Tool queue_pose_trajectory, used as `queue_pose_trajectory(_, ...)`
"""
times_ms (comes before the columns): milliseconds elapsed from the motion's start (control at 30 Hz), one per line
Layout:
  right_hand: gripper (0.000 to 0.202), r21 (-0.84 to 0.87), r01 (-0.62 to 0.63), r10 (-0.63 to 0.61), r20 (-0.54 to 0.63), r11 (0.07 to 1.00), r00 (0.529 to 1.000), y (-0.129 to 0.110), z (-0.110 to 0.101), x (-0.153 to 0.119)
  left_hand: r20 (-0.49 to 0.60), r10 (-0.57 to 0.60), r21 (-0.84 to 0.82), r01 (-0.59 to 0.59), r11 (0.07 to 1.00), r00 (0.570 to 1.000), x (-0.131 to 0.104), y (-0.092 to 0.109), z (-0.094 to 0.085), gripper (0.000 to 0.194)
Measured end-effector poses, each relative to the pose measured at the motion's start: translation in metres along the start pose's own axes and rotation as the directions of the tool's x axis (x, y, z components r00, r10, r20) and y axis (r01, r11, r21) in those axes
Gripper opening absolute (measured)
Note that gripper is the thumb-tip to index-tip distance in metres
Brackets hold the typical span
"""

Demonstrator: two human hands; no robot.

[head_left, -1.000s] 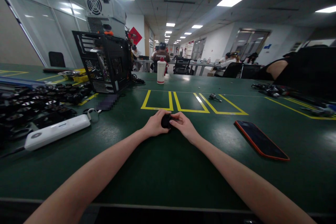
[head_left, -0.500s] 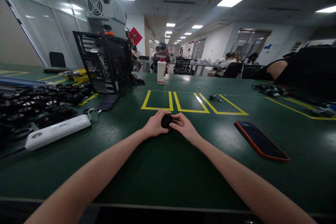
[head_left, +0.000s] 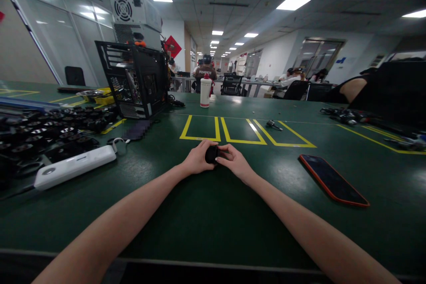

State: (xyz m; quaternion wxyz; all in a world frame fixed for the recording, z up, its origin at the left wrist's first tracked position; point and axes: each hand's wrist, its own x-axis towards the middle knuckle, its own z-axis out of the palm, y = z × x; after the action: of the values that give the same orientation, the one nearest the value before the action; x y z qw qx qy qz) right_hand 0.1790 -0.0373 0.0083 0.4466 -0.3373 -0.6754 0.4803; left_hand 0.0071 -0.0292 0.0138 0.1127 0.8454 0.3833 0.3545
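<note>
Small black part point(head_left: 211, 154), held between both hands on the green bench mat point(head_left: 206, 213): that is the item under work, and I report on it as follows.

Progress. I judge the work to be mid-handling. The part is off the stock on my left and has not been set down in any of the yellow marked bays point(head_left: 200, 128) just beyond my hands; all three bays lie bare. Nothing in view shows a finished piece placed anywhere, so I take placement, and whatever fitting the fingers are doing, as outstanding.

Surroundings, largest first. An open black computer case point(head_left: 135, 80) stands at the far left with a grey power supply point(head_left: 135, 9) on top of it. Left of me lies a spread of dark round components point(head_left: 43, 131), too small to identify. Nearer sits a white power bank point(head_left: 75, 166) with a looped cord. To the right, well apart from my hands, a phone in an orange case point(head_left: 333, 180) lies face up. A white bottle point(head_left: 205, 92) stands beyond the bays, and a small metal tool point(head_left: 273, 124) lies at the edge of the rightmost one. Other people sit at benches further back.

Hands. My left hand point(head_left: 197, 159) is curled around the part's left side, gripping it. My right hand point(head_left: 234, 163) pinches it from the right with fingertips. Both rest low on the mat.

Condition of the part. It reads as black, rounded and compact, largely covered by fingers. I cannot tell its type, markings or orientation.
</note>
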Motion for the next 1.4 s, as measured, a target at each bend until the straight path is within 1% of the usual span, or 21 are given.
queue_pose_trajectory(100,0.032,0.027,-0.001,0.0,0.015,1.0,1.0,0.0006,0.0007,-0.0012,-0.003,-0.002,0.0,0.002,1.0,1.0,0.0,-0.0002,0.0001,0.059)
queue_pose_trajectory(267,0.022,-0.012,0.021,-0.021,-0.035,1.0,0.999,0.0027,0.0019,0.0017,-0.005,-0.016,0.0,0.016,1.0,1.0,0.0003,0.0002,0.0004,0.058)
queue_pose_trajectory(333,0.024,-0.036,0.031,-0.033,-0.049,0.999,0.998,0.0039,0.0017,0.0032,-0.002,-0.02,-0.001,0.02,1.0,1.0,0.0005,0.0003,0.0005,0.058)
queue_pose_trajectory(400,0.031,-0.051,0.012,-0.015,-0.059,0.999,0.998,0.005,0.0009,0.0041,0.004,-0.017,-0.005,0.017,1.0,1.0,0.0006,0.0004,0.0003,0.058)
queue_pose_trajectory(500,0.035,-0.039,-0.018,0.017,-0.027,0.999,0.999,0.0057,-0.0007,0.0042,0.008,-0.014,-0.009,0.014,1.0,1.0,0.0005,0.0006,-0.0003,0.059)
queue_pose_trajectory(600,0.034,0.012,0.01,-0.01,0.031,1.0,0.999,0.0048,-0.0014,0.0025,0.01,-0.026,-0.003,0.026,1.0,1.0,0.0002,-0.0001,-0.0003,0.06)
queue_pose_trajectory(700,0.035,0.042,0.032,-0.034,0.054,0.999,0.998,0.0041,-0.0006,0.0006,0.009,-0.03,0.002,0.03,1.0,1.0,0.0002,-0.0014,0.0007,0.062)
queue_pose_trajectory(933,0.021,0.012,0.031,-0.031,-0.038,0.999,0.999,0.0034,0.0025,0.0021,-0.009,-0.01,0.006,0.01,1.0,1.0,0.0007,-0.0018,0.0023,0.059)
queue_pose_trajectory(1000,0.023,-0.011,0.025,-0.025,-0.051,1.0,0.998,0.0017,0.0027,0.0026,-0.007,-0.015,0.006,0.015,1.0,1.0,0.0008,-0.001,0.002,0.059)
queue_pose_trajectory(1067,0.028,-0.025,-0.014,0.012,-0.065,1.0,0.998,-0.0003,0.0022,0.0026,0.0,-0.026,0.006,0.026,1.0,1.0,0.0006,0.0001,0.0012,0.059)
queue_pose_trajectory(1167,0.031,-0.008,-0.058,0.057,-0.033,0.998,0.998,-0.0016,0.0005,0.0016,0.008,-0.046,0.005,0.046,0.999,0.999,0.0001,0.0017,-0.0004,0.06)
queue_pose_trajectory(1300,0.034,0.033,0.004,-0.005,0.029,0.999,1.0,0.0019,-0.0015,-0.0003,0.01,-0.035,-0.001,0.036,0.999,0.999,-0.0001,0.0017,-0.0011,0.06)
queue_pose_trajectory(1400,0.033,0.038,0.028,-0.029,0.025,0.999,0.999,0.0051,-0.0008,-0.0002,0.001,-0.015,0.005,0.015,1.0,1.0,0.0001,0.0008,-0.0005,0.06)
